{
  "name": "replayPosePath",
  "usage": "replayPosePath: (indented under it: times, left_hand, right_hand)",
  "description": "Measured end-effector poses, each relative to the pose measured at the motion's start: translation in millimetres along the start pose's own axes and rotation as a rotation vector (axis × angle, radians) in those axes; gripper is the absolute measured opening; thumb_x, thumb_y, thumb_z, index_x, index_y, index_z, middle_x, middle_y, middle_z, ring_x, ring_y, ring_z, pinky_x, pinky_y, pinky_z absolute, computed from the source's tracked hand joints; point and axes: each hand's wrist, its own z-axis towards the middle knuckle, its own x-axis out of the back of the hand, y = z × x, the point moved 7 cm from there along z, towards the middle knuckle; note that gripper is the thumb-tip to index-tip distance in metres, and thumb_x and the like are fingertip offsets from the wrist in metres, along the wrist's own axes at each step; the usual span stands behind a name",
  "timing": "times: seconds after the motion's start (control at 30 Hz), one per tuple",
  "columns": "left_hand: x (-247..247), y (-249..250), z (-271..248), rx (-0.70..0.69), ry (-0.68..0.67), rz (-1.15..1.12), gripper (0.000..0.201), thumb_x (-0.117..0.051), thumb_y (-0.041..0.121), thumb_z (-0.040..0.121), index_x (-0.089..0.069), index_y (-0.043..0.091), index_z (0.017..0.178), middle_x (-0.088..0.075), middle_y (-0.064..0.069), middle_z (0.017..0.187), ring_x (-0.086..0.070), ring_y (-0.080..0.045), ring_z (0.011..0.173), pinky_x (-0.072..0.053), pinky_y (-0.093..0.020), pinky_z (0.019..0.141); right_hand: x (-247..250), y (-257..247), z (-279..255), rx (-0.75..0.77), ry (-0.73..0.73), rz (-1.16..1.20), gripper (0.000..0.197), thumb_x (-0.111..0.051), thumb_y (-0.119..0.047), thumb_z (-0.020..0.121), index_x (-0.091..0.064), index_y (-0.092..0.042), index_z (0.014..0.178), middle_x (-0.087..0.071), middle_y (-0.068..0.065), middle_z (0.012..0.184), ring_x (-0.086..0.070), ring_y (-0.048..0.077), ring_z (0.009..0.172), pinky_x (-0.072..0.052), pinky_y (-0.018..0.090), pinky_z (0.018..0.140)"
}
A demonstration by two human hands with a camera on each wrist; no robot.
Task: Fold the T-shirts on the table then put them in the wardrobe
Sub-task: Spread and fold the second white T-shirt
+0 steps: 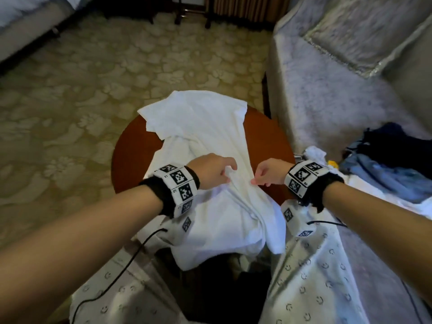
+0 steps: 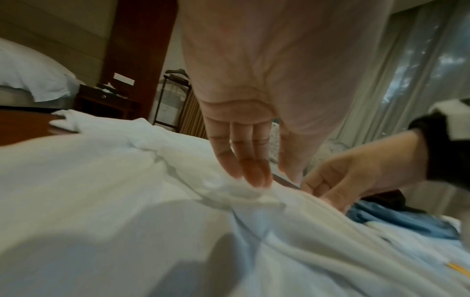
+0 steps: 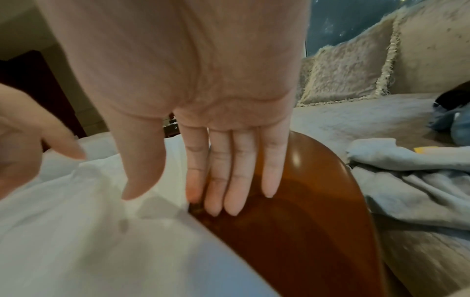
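Note:
A white T-shirt [image 1: 205, 127] lies spread over a small round wooden table [image 1: 131, 155], its near end hanging off the front edge. My left hand [image 1: 228, 175] pinches a raised fold in the middle of the shirt; the left wrist view shows the fingertips [image 2: 254, 178] on the bunched cloth [image 2: 101, 180]. Just to the right, my right hand [image 1: 257, 182] points down at the shirt's right edge. In the right wrist view its fingers [image 3: 236, 180] are straight, their tips at the shirt [image 3: 76, 231] edge on bare wood [image 3: 292, 231], and it holds nothing.
A grey sofa [image 1: 327, 101] stands right of the table with a cushion [image 1: 362, 31] and a pile of blue and dark clothes [image 1: 385, 160]. Patterned carpet [image 1: 93, 90] surrounds the table. A bed [image 1: 23, 19] is at far left. My knees are under the table's near edge.

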Motion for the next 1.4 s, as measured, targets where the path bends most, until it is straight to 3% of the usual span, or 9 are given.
replayPosePath:
  times: [0.17,0.27,0.4,0.5,0.63,0.77,0.97,1.13,1.4]
  left_hand:
    - [-28,-1,3,0.085,-0.024,0.083,0.036,-0.045,0.018,0.097,-0.048,0.026,0.132,-0.059,-0.010,0.121,-0.055,-0.029,0.109,-0.042,-0.032,0.087]
    - [-32,0,6,0.093,0.029,0.055,0.031,-0.044,0.018,0.096,-0.054,0.024,0.125,-0.059,-0.010,0.121,-0.056,-0.028,0.108,-0.044,-0.032,0.087]
    - [-38,6,8,0.104,0.077,0.012,0.026,-0.043,0.013,0.095,-0.061,0.019,0.112,-0.062,-0.009,0.114,-0.057,-0.027,0.101,-0.047,-0.033,0.086]
    - [-41,5,5,0.159,0.162,-0.082,0.023,-0.044,0.012,0.093,-0.062,0.012,0.108,-0.063,-0.011,0.111,-0.058,-0.029,0.101,-0.048,-0.036,0.089]
    - [-40,2,1,0.203,0.252,-0.387,0.021,-0.046,0.012,0.094,-0.063,0.000,0.093,-0.067,-0.018,0.098,-0.063,-0.034,0.092,-0.052,-0.044,0.086]
    - [-38,-2,-6,0.225,0.254,-0.587,0.016,-0.056,0.017,0.092,-0.048,0.021,0.079,-0.064,-0.014,0.091,-0.066,-0.034,0.087,-0.054,-0.045,0.085]
    - [-56,8,-11,0.206,0.110,-0.622,0.015,-0.057,0.013,0.092,-0.050,0.015,0.079,-0.062,-0.007,0.081,-0.061,-0.017,0.065,-0.052,-0.024,0.061]
    - [-62,19,-10,0.139,0.064,-0.431,0.004,-0.058,0.014,0.089,-0.059,0.015,0.086,-0.061,-0.004,0.094,-0.059,-0.022,0.093,-0.047,-0.029,0.083]
    - [-68,7,-12,0.172,0.054,-0.432,0.011,-0.058,0.016,0.091,-0.064,0.015,0.100,-0.057,0.000,0.097,-0.054,-0.016,0.094,-0.045,-0.029,0.089]
  right_hand:
    - [-18,4,-18,-0.004,0.022,-0.058,0.017,-0.063,-0.033,0.089,-0.059,-0.015,0.087,-0.067,0.009,0.099,-0.065,0.025,0.094,-0.049,0.031,0.074]
    - [-13,7,-32,-0.024,0.092,-0.127,0.043,-0.059,-0.042,0.090,-0.063,-0.002,0.105,-0.063,0.012,0.098,-0.059,0.024,0.085,-0.041,0.028,0.064]
    - [-16,12,-49,-0.073,0.106,-0.092,0.045,-0.053,-0.043,0.093,-0.064,0.000,0.090,-0.065,0.013,0.079,-0.057,0.021,0.065,-0.044,0.028,0.058]
    - [-34,29,-60,-0.179,0.051,0.119,0.042,-0.057,-0.039,0.092,-0.061,0.001,0.103,-0.067,0.016,0.091,-0.064,0.026,0.079,-0.055,0.034,0.075]
    - [-57,35,-71,-0.179,0.068,0.167,0.041,-0.068,-0.037,0.084,-0.047,-0.005,0.098,-0.045,0.005,0.074,-0.045,0.021,0.069,-0.036,0.026,0.057]
    - [-57,29,-70,-0.137,0.130,0.036,0.021,-0.064,-0.024,0.089,-0.062,-0.004,0.097,-0.069,0.011,0.094,-0.064,0.026,0.087,-0.051,0.033,0.073]
    - [-53,25,-74,-0.124,0.018,0.011,0.044,-0.070,-0.045,0.081,-0.063,-0.002,0.077,-0.064,0.008,0.066,-0.058,0.019,0.058,-0.049,0.028,0.059]
    - [-67,13,-72,-0.101,0.108,-0.149,0.032,-0.067,-0.037,0.086,-0.060,-0.007,0.077,-0.063,0.005,0.072,-0.064,0.023,0.074,-0.050,0.028,0.065]
    - [-51,21,-88,-0.115,0.003,0.352,0.024,-0.058,-0.015,0.093,-0.055,-0.005,0.071,-0.062,0.012,0.073,-0.057,0.019,0.064,-0.054,0.030,0.073]
